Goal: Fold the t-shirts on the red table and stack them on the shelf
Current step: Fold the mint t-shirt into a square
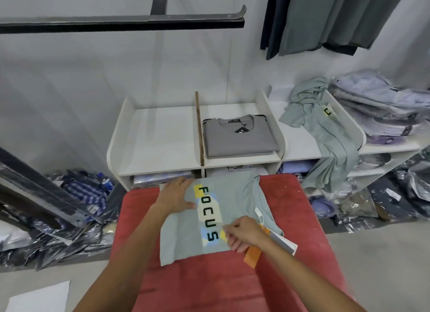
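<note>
While the shirt (pixel 209 216) lies on the red table (pixel 302 214), my left hand (pixel 174 195) presses it, fingers spread; my right hand (pixel 244 233) pinches its edge. I'd fold squarely.

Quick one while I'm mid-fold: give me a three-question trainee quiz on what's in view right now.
1. True or false: the left hand lies flat on the FOCUS shirt.
2. Multiple choice: the folded grey shirt sits in which shelf bay? A) left of the wooden divider B) right of it C) on the red table
3. Fill in: the crumpled green shirt hangs over the shelf's ____ edge.

Key
1. True; the right hand pinches the shirt near its tags.
2. B
3. front
</note>
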